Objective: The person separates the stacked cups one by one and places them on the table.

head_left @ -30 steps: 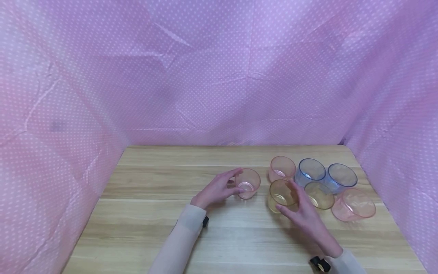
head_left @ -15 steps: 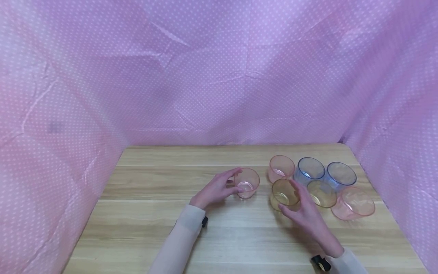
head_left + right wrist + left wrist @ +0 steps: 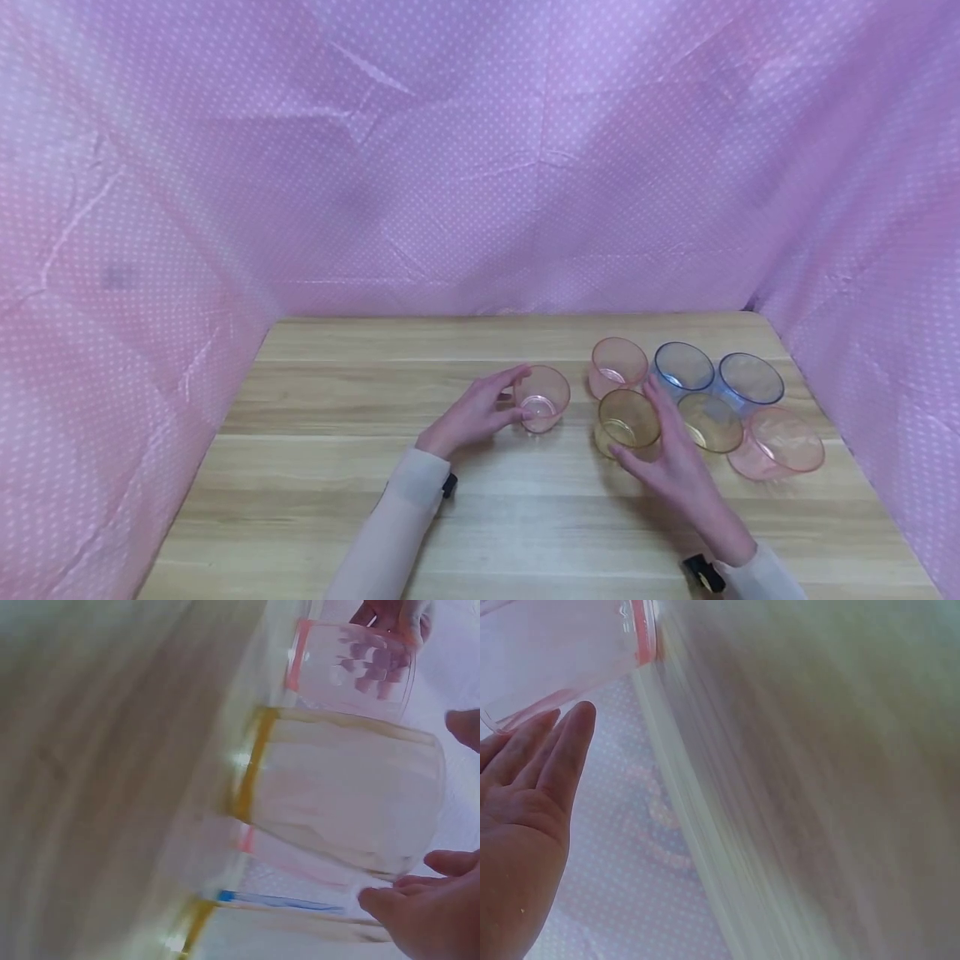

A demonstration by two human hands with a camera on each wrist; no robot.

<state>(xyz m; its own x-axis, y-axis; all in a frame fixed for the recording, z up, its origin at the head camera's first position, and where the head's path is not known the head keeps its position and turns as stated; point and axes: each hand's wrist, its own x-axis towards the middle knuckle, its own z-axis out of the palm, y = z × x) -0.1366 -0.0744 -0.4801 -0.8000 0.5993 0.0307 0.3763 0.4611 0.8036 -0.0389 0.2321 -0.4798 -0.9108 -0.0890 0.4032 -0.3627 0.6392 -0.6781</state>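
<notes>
At the middle of the table, my left hand (image 3: pixel 476 414) holds a clear pink cup (image 3: pixel 543 404) from its left side, thumb at the front and fingers behind; the left wrist view shows fingers along this cup (image 3: pixel 555 652). My right hand (image 3: pixel 675 467) is spread around the nearer yellow cup (image 3: pixel 618 433). In the right wrist view its thumb (image 3: pixel 466 729) stands apart from that yellow cup (image 3: pixel 345 787), and its fingertips are near the rim on the other side. A second yellow cup (image 3: pixel 716 425) stands just right of the fingers.
Another pink cup (image 3: pixel 617 367) and two blue cups (image 3: pixel 682 367) (image 3: pixel 750 383) form a row behind the yellow ones. One more pink cup (image 3: pixel 780 446) stands at the right. Pink dotted cloth (image 3: pixel 480 208) surrounds the wooden table (image 3: pixel 337 400).
Both yellow cups have shifted slightly right along with the right hand. The right fingers have come a little away from the nearer yellow cup's rim. The left hand and its pink cup stay put.
</notes>
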